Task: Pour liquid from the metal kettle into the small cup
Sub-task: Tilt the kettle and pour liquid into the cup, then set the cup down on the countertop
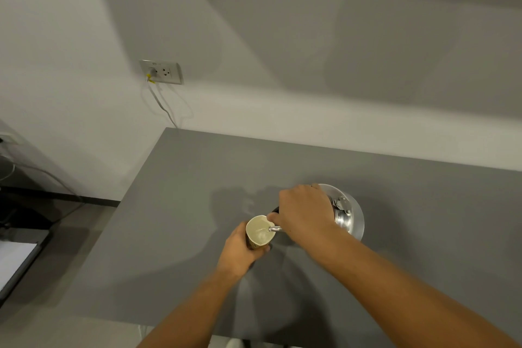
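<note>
Grey matte tabletop [395,248] set against a plain pale wall [84,22], with a double wall socket [161,72] and its trailing cord above the far left corner. Near the table's middle, the left hand [240,251] has its fingers clamped around a small cream-coloured cup [259,232], holding it tilted with the mouth turned toward the camera. The right hand [303,213] is closed over the dark handle of a round polished metal kettle [348,213], tipped toward the cup so that its narrow spout [275,229] reaches over the rim. A thin stream appears to enter the cup, and pale liquid lies inside. Judged stage: pouring under way. Risks: the cup's lean lowers one side of its rim, so further filling could spill onto the table or the holding fingers; a sharper tip of the kettle could send the stream past the rim.
</note>
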`<move>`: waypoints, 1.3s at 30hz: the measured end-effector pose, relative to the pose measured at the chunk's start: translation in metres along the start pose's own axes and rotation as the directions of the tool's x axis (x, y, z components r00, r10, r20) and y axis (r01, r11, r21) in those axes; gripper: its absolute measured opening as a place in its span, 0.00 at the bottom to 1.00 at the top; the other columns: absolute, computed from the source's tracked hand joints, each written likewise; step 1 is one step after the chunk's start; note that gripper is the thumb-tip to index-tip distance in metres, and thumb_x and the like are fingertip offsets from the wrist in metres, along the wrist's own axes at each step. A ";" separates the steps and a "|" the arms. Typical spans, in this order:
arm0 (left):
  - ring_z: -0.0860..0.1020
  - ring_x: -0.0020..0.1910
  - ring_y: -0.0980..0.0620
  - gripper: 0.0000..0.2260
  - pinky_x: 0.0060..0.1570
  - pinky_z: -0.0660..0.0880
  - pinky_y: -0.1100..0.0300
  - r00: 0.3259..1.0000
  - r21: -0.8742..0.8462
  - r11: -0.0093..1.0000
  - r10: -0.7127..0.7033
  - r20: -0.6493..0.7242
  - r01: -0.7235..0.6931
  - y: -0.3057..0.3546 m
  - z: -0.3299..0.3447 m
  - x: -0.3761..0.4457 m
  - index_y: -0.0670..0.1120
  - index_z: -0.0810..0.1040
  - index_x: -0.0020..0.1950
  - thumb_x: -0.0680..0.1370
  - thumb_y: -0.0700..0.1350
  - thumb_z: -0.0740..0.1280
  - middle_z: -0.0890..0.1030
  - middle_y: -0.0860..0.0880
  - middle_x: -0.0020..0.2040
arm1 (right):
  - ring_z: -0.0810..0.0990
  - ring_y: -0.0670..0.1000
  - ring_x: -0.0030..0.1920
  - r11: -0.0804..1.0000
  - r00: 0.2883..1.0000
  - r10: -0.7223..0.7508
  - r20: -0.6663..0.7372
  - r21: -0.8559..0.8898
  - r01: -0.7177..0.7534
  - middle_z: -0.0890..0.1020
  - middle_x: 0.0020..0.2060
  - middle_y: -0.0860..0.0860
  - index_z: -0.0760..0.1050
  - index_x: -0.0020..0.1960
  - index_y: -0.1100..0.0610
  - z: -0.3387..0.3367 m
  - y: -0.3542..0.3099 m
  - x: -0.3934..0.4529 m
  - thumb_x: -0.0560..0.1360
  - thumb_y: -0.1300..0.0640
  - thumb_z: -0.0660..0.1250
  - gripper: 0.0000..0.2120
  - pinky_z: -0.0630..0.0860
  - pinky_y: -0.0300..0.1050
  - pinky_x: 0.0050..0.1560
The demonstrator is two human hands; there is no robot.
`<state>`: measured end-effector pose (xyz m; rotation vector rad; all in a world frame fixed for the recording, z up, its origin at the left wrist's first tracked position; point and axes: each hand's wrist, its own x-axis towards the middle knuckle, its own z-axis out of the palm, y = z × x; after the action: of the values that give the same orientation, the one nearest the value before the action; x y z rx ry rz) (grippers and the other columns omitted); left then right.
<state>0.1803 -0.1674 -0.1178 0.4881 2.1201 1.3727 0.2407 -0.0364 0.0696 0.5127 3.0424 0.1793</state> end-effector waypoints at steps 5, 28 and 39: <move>0.84 0.53 0.55 0.24 0.52 0.80 0.57 1.000 0.004 1.000 0.006 -0.006 -0.006 -0.002 0.001 0.001 0.52 0.78 0.61 0.68 0.45 0.81 0.85 0.54 0.54 | 0.79 0.56 0.41 1.000 1.000 0.002 0.000 0.001 -0.002 0.84 0.40 0.54 0.71 0.37 0.53 0.002 0.001 0.001 0.74 0.42 0.68 0.17 0.63 0.48 0.43; 0.82 0.55 0.58 0.29 0.57 0.80 0.55 0.999 0.052 0.998 0.035 -0.006 -0.034 -0.005 -0.001 0.003 0.57 0.76 0.63 0.65 0.53 0.82 0.84 0.59 0.56 | 0.79 0.53 0.33 0.933 0.974 0.162 0.158 0.297 -0.204 0.78 0.29 0.51 0.72 0.32 0.54 0.006 0.045 0.003 0.69 0.38 0.69 0.20 0.66 0.43 0.27; 0.79 0.62 0.60 0.31 0.65 0.76 0.56 0.991 0.111 0.985 0.127 0.037 -0.130 0.026 -0.015 0.025 0.60 0.73 0.70 0.70 0.69 0.72 0.81 0.59 0.63 | 0.80 0.52 0.32 0.804 0.929 0.321 0.183 0.466 -0.369 0.81 0.29 0.51 0.73 0.32 0.54 0.009 0.095 0.007 0.69 0.35 0.71 0.23 0.69 0.43 0.28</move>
<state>0.1510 -0.1533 -0.0961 0.6970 2.1831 1.3106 0.2657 0.0557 0.0726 1.0728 2.8472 -0.6182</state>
